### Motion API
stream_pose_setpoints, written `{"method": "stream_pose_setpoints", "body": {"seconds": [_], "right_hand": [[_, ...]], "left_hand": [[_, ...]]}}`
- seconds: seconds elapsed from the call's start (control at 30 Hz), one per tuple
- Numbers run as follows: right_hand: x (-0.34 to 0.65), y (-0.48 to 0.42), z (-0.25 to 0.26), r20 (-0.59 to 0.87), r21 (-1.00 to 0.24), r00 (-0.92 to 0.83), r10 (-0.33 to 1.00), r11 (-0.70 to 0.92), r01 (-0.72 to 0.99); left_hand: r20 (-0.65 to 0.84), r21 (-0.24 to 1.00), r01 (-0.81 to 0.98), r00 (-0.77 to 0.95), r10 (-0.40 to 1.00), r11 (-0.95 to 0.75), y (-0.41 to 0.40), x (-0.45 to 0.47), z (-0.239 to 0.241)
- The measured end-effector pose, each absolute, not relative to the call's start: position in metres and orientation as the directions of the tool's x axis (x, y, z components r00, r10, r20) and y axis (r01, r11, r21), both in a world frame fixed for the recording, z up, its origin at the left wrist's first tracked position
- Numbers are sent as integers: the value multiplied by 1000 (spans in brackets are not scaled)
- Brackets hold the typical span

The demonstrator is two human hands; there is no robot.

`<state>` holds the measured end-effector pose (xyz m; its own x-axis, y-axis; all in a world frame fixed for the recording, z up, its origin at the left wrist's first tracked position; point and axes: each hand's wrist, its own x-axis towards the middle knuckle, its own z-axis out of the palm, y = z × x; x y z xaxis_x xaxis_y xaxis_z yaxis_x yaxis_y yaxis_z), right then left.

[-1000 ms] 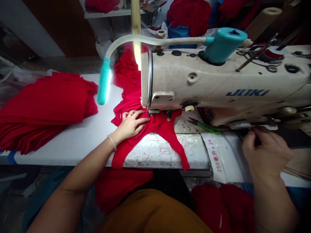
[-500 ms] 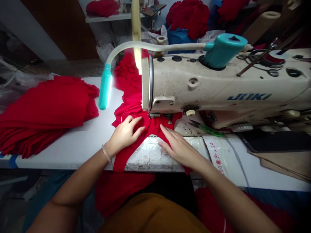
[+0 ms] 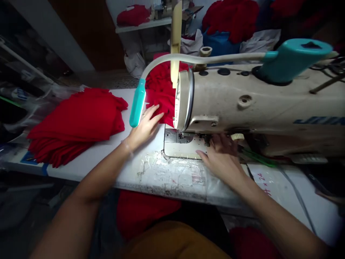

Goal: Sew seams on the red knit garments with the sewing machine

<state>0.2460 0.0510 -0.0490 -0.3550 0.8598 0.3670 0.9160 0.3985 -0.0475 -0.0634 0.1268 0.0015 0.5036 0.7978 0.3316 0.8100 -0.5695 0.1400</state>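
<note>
My left hand (image 3: 144, 126) reaches past the needle area, fingers stretched flat onto a heap of red fabric (image 3: 161, 90) behind the cream sewing machine (image 3: 258, 104). My right hand (image 3: 219, 160) lies under the machine arm by the bare metal needle plate (image 3: 178, 144), fingers half curled; what they touch is hidden in shadow. No cloth lies on the needle plate.
A stack of red cut pieces (image 3: 78, 124) sits at the table's left. A teal gooseneck lamp (image 3: 137, 102) hangs beside my left hand. Green-handled snips (image 3: 256, 156) lie under the machine at right. More red cloth rests on my lap (image 3: 145, 212) and on shelves behind.
The red piece that lay under the presser foot has been pushed back behind the machine by my left hand. My right hand shifted right under the arm. The view has swung left.
</note>
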Motion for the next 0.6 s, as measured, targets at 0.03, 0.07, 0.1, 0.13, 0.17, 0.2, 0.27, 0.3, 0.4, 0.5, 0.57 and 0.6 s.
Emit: {"method": "stream_pose_setpoints", "body": {"seconds": [0.03, 0.07, 0.1, 0.13, 0.17, 0.2, 0.27, 0.3, 0.4, 0.5, 0.57, 0.6], "right_hand": [[250, 34, -49, 379, -12, -372, 847, 406, 914], [254, 17, -48, 389, -2, -389, 835, 423, 906], [258, 3, -48, 411, -13, -404, 817, 449, 894], [261, -10, -48, 436, -41, -409, 802, 471, 881], [263, -20, -49, 460, -78, -405, 790, 490, 868], [264, -28, -49, 483, -117, -394, 782, 504, 856], [263, -38, -53, 503, -187, -367, 782, 513, 838], [262, -41, -55, 504, -214, -357, 786, 514, 831], [260, -47, -59, 505, -269, -333, 797, 512, 816], [258, -53, -57, 535, -309, -310, 786, 524, 793], [250, -57, -49, 574, -354, -302, 761, 564, 746], [243, -58, -44, 597, -381, -307, 741, 599, 704]], "left_hand": [[361, 101, 853, 448, 818, -512, 106, -79, 5], [405, 74, 908, 351, 844, -413, 86, -95, 10], [457, 42, 955, 242, 856, -292, 70, -111, 14], [483, 17, 985, 142, 864, -172, 57, -127, 18], [491, 5, 997, 61, 869, -73, 48, -141, 22], [492, 1, 1000, 18, 870, -22, 43, -153, 25], [488, 41, 999, -2, 873, -21, 40, -171, 32], [490, 80, 995, 9, 872, -55, 41, -177, 36], [512, 151, 984, 4, 859, -94, 45, -185, 51], [536, 113, 994, -59, 842, -3, 42, -176, 68], [490, 174, 985, -85, 868, -1, 36, -158, 76], [420, 243, 969, -59, 906, -50, 31, -145, 77]]}}
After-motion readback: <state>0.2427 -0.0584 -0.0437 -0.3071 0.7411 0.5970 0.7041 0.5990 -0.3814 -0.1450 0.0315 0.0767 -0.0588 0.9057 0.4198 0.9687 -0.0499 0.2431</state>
